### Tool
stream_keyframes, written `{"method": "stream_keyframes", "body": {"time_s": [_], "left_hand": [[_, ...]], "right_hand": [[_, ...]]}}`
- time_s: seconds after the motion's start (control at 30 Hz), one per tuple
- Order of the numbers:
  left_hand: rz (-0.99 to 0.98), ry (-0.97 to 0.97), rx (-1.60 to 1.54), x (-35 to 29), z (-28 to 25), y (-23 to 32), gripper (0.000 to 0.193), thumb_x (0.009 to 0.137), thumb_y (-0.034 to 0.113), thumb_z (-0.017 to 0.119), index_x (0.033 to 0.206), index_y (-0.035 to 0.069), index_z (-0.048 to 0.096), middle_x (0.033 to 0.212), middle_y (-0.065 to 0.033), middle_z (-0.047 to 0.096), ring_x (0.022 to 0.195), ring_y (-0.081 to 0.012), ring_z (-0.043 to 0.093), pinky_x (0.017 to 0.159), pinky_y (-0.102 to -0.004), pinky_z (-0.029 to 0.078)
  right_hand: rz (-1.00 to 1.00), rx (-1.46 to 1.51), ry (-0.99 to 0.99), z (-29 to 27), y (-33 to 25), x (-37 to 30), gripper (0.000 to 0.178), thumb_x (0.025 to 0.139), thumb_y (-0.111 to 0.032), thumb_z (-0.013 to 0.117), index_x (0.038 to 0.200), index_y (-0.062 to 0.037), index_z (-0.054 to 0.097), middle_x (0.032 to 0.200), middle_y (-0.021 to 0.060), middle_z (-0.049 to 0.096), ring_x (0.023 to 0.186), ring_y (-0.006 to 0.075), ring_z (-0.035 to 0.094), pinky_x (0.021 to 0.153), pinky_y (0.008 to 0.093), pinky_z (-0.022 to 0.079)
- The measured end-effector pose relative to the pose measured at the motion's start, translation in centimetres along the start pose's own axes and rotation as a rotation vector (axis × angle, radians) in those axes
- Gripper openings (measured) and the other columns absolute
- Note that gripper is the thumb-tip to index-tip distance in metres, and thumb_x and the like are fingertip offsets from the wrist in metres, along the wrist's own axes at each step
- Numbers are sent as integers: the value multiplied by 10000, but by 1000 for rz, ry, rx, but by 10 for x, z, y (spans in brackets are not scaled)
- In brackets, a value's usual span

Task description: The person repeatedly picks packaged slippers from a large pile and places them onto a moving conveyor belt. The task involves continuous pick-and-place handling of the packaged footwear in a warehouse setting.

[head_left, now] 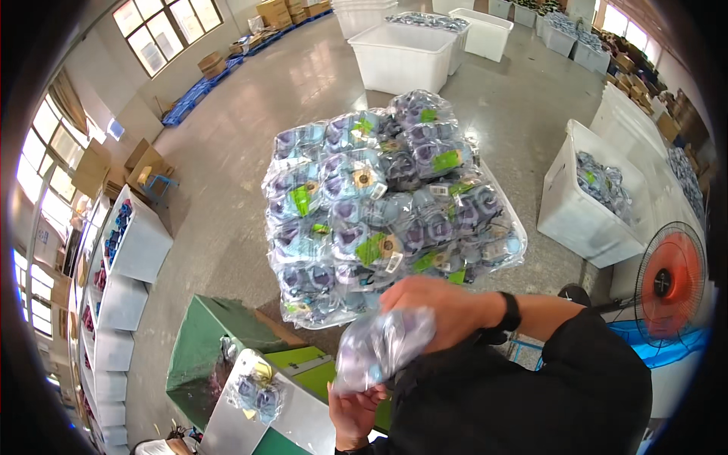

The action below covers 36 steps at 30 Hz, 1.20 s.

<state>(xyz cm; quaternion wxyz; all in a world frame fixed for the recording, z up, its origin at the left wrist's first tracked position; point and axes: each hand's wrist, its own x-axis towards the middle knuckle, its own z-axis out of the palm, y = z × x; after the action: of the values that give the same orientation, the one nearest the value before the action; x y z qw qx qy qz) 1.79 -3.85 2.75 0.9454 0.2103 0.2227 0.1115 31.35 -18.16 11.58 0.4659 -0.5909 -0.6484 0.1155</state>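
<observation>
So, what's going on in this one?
A person's right hand holds a clear-plastic-wrapped purple-and-blue pack, possibly footwear, with the left hand at its lower end. Similar wrapped packs stand piled high just ahead. Another wrapped pack lies on the grey tabletop to the left.

- A fan (669, 282) stands to the right, orange inside its black cage
- White bins (142, 243) line the left side
- Blue pallets (189, 100) run below a paned window (168, 30)
- A small blue stool (160, 184) sits near cardboard boxes (144, 159)
</observation>
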Motion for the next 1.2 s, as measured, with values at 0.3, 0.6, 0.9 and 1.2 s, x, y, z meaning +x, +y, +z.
{"method": "stream_keyframes", "body": {"time_s": [0.3,0.6,0.9,1.2], "left_hand": [[203,375,407,2,-15,-16,537,1103,449,500,1385,0,587,1029,-109,691,922,-251,661,829,-384,534],[297,543,418,-22,-29,-22,445,1111,373,532,1340,-1,608,1020,-99,704,907,-226,685,786,-351,558],[303,629,334,-59,-60,-31,422,1130,359,535,1407,56,629,1117,-59,723,993,-191,692,886,-365,566],[264,625,427,-71,-66,-41,467,1138,400,507,1429,52,617,1166,-70,722,1050,-197,693,917,-368,568]], "right_hand": [[245,-952,350,-139,48,-42,683,652,-253,920,1214,-46,592,1178,135,628,1092,377,613,965,475,462],[500,-960,40,-81,145,-98,706,842,-288,840,1457,-96,550,1508,139,458,1464,352,412,1171,529,369],[351,-775,225,-77,125,-80,512,885,-174,766,1363,-70,614,1356,135,589,1281,357,554,1087,504,451],[77,-436,86,-22,93,-57,432,883,-145,764,1294,-50,669,1188,123,671,1065,340,654,938,445,544]]}}
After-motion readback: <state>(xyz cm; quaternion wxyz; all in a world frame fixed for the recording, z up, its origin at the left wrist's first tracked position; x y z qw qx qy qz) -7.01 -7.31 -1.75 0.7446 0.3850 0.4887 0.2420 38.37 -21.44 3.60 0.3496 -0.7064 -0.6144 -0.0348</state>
